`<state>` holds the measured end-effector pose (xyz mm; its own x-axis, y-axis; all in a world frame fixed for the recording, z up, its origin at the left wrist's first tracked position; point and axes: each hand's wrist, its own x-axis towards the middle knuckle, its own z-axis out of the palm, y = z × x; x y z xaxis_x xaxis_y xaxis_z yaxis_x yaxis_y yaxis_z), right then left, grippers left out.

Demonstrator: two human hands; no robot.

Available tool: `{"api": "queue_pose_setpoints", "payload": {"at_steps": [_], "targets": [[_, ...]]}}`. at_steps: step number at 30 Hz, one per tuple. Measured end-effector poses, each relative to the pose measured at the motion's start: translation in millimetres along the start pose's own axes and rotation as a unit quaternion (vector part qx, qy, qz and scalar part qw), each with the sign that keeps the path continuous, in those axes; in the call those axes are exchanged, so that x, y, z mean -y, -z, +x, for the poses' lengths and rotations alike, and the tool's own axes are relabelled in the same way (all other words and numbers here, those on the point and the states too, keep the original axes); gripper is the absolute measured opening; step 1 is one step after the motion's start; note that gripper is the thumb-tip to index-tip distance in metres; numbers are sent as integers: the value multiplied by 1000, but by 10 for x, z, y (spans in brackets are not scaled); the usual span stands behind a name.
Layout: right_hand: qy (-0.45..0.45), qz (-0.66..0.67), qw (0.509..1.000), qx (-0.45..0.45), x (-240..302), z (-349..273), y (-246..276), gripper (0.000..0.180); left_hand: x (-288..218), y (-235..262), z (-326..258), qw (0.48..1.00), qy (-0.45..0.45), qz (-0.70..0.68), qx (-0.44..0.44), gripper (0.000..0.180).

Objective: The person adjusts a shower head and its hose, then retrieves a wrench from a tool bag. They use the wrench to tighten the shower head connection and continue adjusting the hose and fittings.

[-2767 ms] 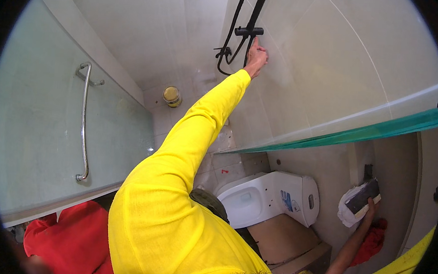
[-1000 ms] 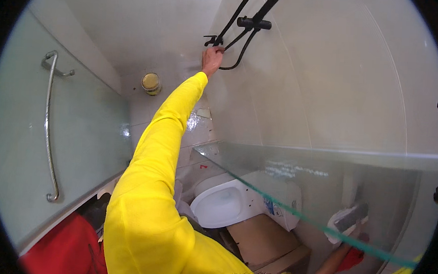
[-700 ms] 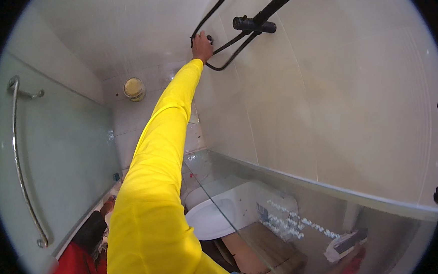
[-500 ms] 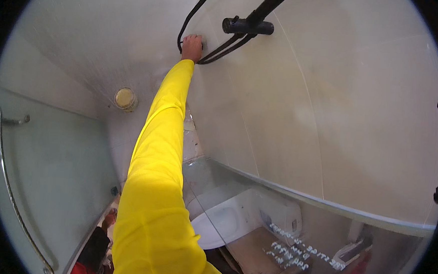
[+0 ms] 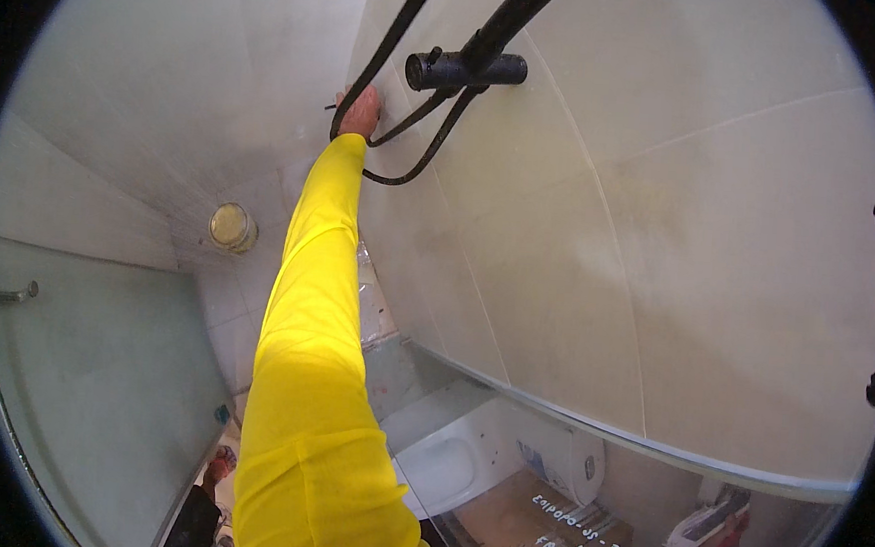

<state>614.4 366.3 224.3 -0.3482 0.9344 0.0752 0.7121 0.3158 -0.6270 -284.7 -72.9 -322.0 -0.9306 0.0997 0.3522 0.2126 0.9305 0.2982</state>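
My left hand [image 5: 363, 112], at the end of a yellow sleeve [image 5: 318, 296], reaches far out to the tiled wall at the top. Its fingers are curled around what looks like a shower tap; most of it is hidden by the hand. A thin dark lever [image 5: 330, 108] pokes out on the left of the fingers. In front of the hand passes a black hose [image 5: 397, 35], partly covering it. Beside it, a black shower pipe [image 5: 513, 25] carries a crosswise holder [image 5: 467, 70], from which dark hoses loop down toward my wrist. My right hand is out of sight.
A round tub [image 5: 231, 228] stands on the floor left of my arm. The frosted glass door [image 5: 102, 353] has a metal bar handle [image 5: 11, 293]. Below right, behind a glass panel with white writing, is a toilet [image 5: 446, 465]. Another person's hand [image 5: 215, 469] shows at lower left.
The view has shifted. My left hand now appears slightly lower and further left, still at the wall, with the hose crossing in front of it. The lever shows more clearly.
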Motion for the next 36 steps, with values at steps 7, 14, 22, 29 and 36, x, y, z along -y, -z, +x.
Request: {"api": "queue_pose_setpoints", "payload": {"at_steps": [7,14,22,29,36], "targets": [[-3,-6,1000,2,-52,37,-4,81,-165,337,-129,999,24,30,-25,26],[-2,-4,1000,2,-65,46,-23,82,-78,119,-35,998,41,-35,-18,24],[-1,-6,1000,6,-79,69,-3,82,-84,305,63,996,-67,-39,48,13],[0,-5,1000,10,-119,75,44,83,-30,367,0,994,-62,-93,18,13],[3,-9,1000,10,-124,67,63,83,-26,391,-67,1000,-11,-10,21,31]]}}
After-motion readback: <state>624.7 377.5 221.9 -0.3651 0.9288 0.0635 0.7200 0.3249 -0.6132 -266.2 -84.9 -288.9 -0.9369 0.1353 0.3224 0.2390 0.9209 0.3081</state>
